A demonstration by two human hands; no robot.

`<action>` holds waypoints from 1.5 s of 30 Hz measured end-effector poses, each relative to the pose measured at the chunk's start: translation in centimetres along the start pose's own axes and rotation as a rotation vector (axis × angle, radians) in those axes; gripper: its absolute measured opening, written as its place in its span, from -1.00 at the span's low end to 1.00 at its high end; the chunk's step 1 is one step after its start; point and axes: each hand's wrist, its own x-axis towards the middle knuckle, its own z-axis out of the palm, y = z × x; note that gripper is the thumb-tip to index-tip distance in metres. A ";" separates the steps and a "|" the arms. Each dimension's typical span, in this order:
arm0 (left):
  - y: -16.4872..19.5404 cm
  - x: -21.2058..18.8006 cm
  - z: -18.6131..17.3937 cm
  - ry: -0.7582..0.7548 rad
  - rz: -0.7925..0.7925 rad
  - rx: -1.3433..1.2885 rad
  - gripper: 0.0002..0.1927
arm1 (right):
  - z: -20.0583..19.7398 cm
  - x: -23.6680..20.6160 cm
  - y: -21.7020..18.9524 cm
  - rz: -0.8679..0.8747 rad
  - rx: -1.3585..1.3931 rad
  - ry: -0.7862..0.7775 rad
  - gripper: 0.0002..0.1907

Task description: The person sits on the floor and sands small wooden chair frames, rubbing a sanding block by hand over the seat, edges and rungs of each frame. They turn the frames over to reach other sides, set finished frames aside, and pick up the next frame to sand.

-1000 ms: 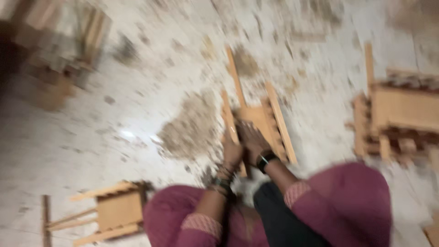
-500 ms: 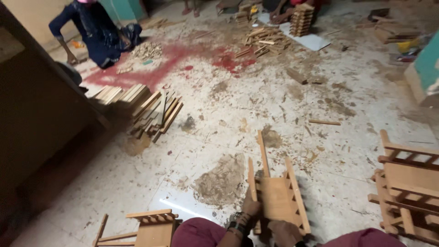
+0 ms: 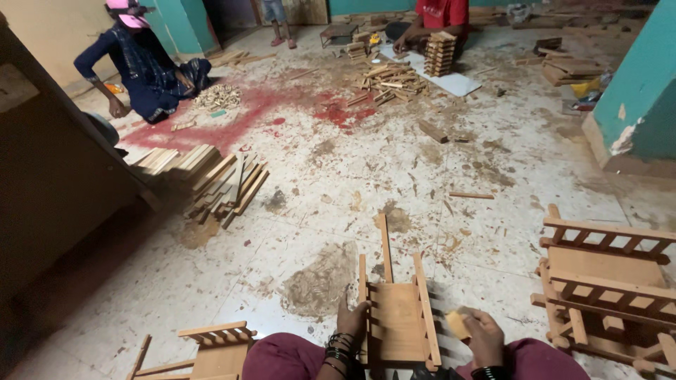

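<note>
- Gripping the left rail of a small wooden frame [image 3: 398, 320], the left hand [image 3: 351, 322] closes around it at the lower centre of the head view, apparently to steady the piece between the knees.
- Right hand [image 3: 482, 334], lower right of centre, curls shut on a small yellowish block [image 3: 458, 324] pressed against the frame's right rail, seemingly for rubbing the wood.
- Both wrists wear dark bangles; forearms rise from the bottom edge, elbows tucked over maroon-clad legs.
- Finished frames [image 3: 605, 281] stack at the right edge, within reach.
- Loose slats [image 3: 211, 179] pile at centre left; two other people sit along the top.
</note>
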 end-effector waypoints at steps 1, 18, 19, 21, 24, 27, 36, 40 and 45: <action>0.2 -0.1 -0.1 -0.022 -0.047 -0.059 -0.28 | -0.2 0.3 -0.3 0.032 0.024 0.016 -0.69; -0.1 -2.0 0.0 -0.338 -0.328 -0.151 -0.36 | 0.7 -2.1 -0.9 0.242 -0.088 0.004 -0.66; -0.1 -2.2 0.0 -0.340 -0.324 -0.165 -0.36 | 0.7 -2.2 -1.0 0.239 -0.047 0.005 -0.66; -0.1 -2.3 0.0 -0.326 -0.311 -0.159 -0.36 | 0.9 -2.5 -1.0 0.236 0.030 0.004 -0.65; -0.1 -2.4 -0.1 -0.291 -0.293 -0.118 -0.37 | 1.0 -2.8 -1.0 0.239 0.026 0.015 -0.65; -0.4 -2.4 0.1 -0.283 -0.258 -0.132 -0.40 | 1.1 -3.0 -1.0 0.277 -0.016 0.039 -0.59; -1.4 -2.4 0.0 -0.200 -0.320 -0.227 -0.44 | 0.9 -2.9 -0.7 0.216 -0.019 -0.012 -0.57; -1.5 -2.3 0.1 -0.225 -0.315 -0.237 -0.43 | 1.0 -2.8 -0.6 0.235 -0.009 0.028 -0.63; -1.6 -2.2 0.2 -0.202 -0.310 -0.209 -0.39 | 1.1 -2.6 -0.5 0.241 -0.003 0.047 -0.63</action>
